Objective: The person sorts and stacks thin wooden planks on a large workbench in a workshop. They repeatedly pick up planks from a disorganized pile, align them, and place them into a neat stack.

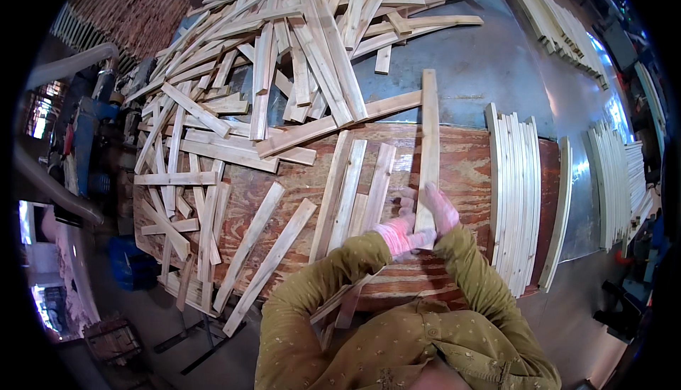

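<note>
A long pale wooden slat [429, 127] stands out ahead of me over the worktable, its near end between my two hands. My right hand [443, 210], in a pink and white glove, is closed on the slat's right edge near that end. Gloved the same way, my left hand [402, 232] is at the slat's left side with its fingers spread, some reaching across the near end; they are slightly blurred. Just left of it lie several loose slats [345, 195] on the reddish-brown wooden board [461, 156].
A large jumbled heap of slats [305, 42] covers the far left and middle of the metal tabletop [489, 70]. To the right, slats stand side by side in a neat row [514, 191], with one separate slat [557, 212] beyond it. Another row [608, 184] is farther right.
</note>
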### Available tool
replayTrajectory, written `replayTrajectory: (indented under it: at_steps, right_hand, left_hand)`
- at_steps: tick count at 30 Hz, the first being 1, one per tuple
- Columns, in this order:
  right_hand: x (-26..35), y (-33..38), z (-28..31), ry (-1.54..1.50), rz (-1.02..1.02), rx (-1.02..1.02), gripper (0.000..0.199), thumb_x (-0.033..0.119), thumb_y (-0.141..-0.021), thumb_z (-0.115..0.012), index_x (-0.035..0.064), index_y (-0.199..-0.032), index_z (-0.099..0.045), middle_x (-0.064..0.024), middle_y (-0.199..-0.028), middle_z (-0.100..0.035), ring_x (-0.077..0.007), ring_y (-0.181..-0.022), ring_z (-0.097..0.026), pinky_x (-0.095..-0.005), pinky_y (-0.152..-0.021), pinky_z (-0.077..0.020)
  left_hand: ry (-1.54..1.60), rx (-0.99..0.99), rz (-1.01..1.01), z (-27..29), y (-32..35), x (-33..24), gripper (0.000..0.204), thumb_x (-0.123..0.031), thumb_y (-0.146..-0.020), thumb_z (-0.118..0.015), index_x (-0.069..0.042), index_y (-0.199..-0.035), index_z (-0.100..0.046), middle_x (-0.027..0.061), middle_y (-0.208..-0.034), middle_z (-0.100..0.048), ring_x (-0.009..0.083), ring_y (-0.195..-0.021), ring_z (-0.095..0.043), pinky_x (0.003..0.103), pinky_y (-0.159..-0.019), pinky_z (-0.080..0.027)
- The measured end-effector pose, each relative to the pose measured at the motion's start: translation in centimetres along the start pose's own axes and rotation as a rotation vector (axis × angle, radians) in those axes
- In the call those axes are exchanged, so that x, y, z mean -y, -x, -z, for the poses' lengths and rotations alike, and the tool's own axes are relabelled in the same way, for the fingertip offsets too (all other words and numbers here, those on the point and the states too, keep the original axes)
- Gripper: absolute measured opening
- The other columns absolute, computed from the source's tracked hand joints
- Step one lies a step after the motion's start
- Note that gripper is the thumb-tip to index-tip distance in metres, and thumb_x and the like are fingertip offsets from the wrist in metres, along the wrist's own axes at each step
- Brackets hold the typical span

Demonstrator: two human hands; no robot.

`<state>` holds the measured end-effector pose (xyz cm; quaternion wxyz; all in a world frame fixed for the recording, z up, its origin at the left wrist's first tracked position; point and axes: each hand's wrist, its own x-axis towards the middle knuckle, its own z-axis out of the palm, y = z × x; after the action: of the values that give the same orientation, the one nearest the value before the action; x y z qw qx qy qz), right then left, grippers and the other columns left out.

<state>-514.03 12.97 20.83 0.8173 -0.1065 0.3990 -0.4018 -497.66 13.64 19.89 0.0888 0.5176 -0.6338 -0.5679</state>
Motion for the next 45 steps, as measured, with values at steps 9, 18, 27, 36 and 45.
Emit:
replayTrajectory:
  at_steps: [9, 18, 27, 36, 45]
  right_hand:
    - [-1.2, 2.4, -0.6, 0.408, 0.115, -0.049, 0.027, 0.009, -0.089, -0.064, 0.0028, -0.115, -0.058, -0.0097, -0.091, -0.068, -0.0203, -0.080, -0.066, -0.0307, -0.070, -0.0553]
    - [0.6, 4.2, 0.1, 0.392, 0.119, -0.113, 0.021, 0.008, -0.090, -0.062, -0.0039, -0.106, -0.057, -0.0137, -0.088, -0.068, -0.0205, -0.077, -0.067, -0.0303, -0.067, -0.0547]
    - [1.4, 1.1, -2.8, 0.724, 0.206, -0.038, 0.054, 0.040, -0.091, -0.062, 0.0016, -0.128, -0.054, -0.0078, -0.110, -0.066, -0.0149, -0.101, -0.062, -0.0289, -0.091, -0.0470]
    - [0.2, 6.4, 3.1, 0.606, 0.369, -0.015, 0.082, 0.017, -0.075, -0.080, -0.0006, -0.141, -0.036, -0.0137, -0.121, -0.060, -0.0229, -0.111, -0.056, -0.0346, -0.098, -0.0439]
    - [2.3, 11.8, 10.0, 0.951, 0.197, -0.428, 0.067, 0.041, -0.084, -0.066, 0.0021, -0.135, -0.048, -0.0200, -0.125, -0.060, -0.0271, -0.115, -0.058, -0.0348, -0.101, -0.0424]
  left_hand:
    - [-0.280, -1.057, 0.535, 20.4, -8.1, -1.6, 0.099, -0.052, -0.077, -0.068, -0.003, -0.148, -0.019, 0.0282, -0.144, -0.034, 0.0397, -0.128, -0.043, 0.048, -0.103, -0.037]
    - [0.696, -0.750, 0.060, 20.7, -9.1, 2.9, 0.054, -0.013, -0.081, -0.062, 0.004, -0.129, -0.046, 0.0194, -0.108, -0.062, 0.0293, -0.092, -0.065, 0.040, -0.077, -0.055]
    - [1.362, -0.260, -0.134, -2.8, 10.0, -1.5, 0.065, -0.003, -0.075, -0.065, -0.005, -0.135, -0.041, 0.0147, -0.114, -0.057, 0.0260, -0.091, -0.063, 0.035, -0.076, -0.056]
    - [1.011, -0.100, -0.246, -14.1, 9.6, 0.3, 0.050, -0.028, -0.095, -0.057, -0.002, -0.135, -0.040, 0.0102, -0.114, -0.059, 0.0187, -0.095, -0.061, 0.035, -0.079, -0.054]
    - [1.166, -0.093, 0.001, -18.4, 4.3, 0.5, 0.047, -0.035, -0.090, -0.066, -0.002, -0.121, -0.054, 0.0098, -0.097, -0.066, 0.0198, -0.082, -0.067, 0.035, -0.075, -0.056]
